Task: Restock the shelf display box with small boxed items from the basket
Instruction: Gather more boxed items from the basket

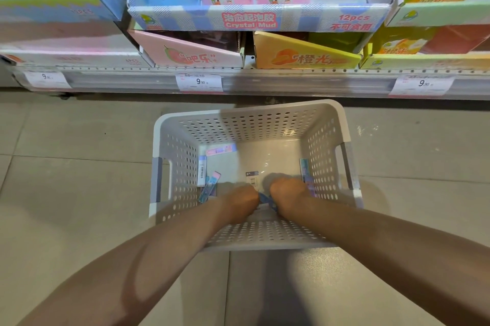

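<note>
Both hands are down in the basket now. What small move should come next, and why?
Probably lift the blue box up out of the white basket. The left hand and right hand meet on it near the basket's near wall, fingers hidden, so the grip is unclear; the shelf lies ahead.

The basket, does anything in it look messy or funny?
A bit messy. The small boxes lie scattered in the basket, some leaning on its walls, one flat in the middle. Both hands are down among them. Nothing looks broken.
</note>
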The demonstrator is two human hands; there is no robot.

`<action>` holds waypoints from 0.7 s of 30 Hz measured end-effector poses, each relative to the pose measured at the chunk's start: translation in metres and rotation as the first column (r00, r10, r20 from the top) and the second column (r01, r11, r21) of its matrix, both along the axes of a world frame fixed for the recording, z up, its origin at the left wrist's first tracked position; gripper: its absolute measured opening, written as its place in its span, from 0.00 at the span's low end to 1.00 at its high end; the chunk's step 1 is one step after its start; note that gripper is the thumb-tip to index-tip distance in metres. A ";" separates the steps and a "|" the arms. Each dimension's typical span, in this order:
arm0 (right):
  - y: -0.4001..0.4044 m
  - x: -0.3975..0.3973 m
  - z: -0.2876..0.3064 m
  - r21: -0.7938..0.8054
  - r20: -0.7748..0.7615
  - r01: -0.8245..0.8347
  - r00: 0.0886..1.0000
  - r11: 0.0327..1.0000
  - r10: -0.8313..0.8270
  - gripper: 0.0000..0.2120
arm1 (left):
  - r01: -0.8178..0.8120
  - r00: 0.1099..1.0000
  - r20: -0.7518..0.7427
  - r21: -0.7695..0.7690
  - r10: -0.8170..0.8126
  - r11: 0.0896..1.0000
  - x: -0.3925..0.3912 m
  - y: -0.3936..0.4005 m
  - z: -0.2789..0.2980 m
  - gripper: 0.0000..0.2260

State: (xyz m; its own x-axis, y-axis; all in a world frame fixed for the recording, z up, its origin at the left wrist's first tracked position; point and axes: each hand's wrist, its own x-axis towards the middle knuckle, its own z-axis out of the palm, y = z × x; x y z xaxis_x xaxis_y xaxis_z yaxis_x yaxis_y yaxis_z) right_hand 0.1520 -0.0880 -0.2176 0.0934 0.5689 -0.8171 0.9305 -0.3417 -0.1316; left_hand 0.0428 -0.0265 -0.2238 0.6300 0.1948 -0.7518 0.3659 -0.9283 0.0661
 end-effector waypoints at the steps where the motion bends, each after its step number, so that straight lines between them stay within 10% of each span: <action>1: 0.000 -0.002 -0.003 -0.022 0.009 0.011 1.000 1.000 -0.011 0.14 | 0.021 1.000 0.009 0.001 -0.021 1.000 0.000 -0.001 0.003 0.10; 8: -0.007 -0.012 -0.020 0.057 -0.077 0.158 0.985 0.986 -0.154 0.13 | -0.239 0.966 0.066 -0.153 0.251 0.959 -0.009 0.010 0.011 0.09; 14: -0.005 -0.018 -0.022 0.100 -0.050 0.132 0.991 0.986 -0.127 0.13 | -0.677 0.670 0.049 -0.368 0.741 0.637 -0.011 0.027 0.023 0.15; 21: -0.004 -0.013 -0.025 0.109 0.025 -0.119 0.993 0.987 0.117 0.21 | -0.774 0.547 0.112 -0.310 0.830 0.552 -0.019 0.034 0.015 0.18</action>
State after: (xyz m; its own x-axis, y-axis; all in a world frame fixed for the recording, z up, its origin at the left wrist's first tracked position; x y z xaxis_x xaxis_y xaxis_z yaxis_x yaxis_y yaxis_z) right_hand 0.1392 -0.0918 -0.2421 0.0346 0.6635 -0.7474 0.9660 -0.2141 -0.1453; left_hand 0.0242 0.0079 -0.2089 0.4333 0.5683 -0.6995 0.8976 -0.2031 0.3911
